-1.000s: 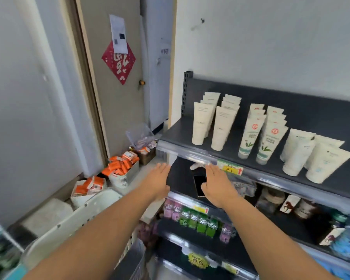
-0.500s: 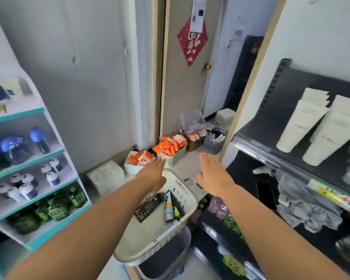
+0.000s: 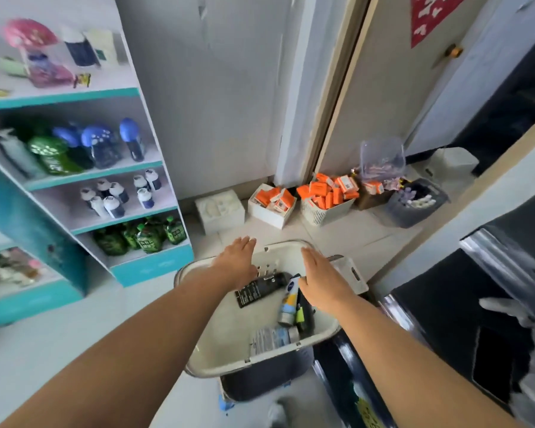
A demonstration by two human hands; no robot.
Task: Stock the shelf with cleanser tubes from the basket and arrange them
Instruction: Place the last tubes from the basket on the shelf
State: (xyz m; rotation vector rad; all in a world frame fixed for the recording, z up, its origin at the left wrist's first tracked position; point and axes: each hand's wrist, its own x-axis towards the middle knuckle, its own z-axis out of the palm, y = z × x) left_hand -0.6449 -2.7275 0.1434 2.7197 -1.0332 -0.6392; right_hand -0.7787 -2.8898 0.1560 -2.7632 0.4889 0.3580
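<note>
Both arms stretched forward, left hand (image 3: pixel 237 263) flat, right hand (image 3: pixel 321 282) flat, apparently palms down, fingers straight

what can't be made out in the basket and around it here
Head view:
1. Black tube: its far end is hidden under the left hand; contact unclear.
2. Dark tube: mostly covered by the right hand and the Nivea tube.
3. Pale tube at the basket rim: print blurred, unreadable.
4. Dark shelf: cut off by the right edge.
</note>
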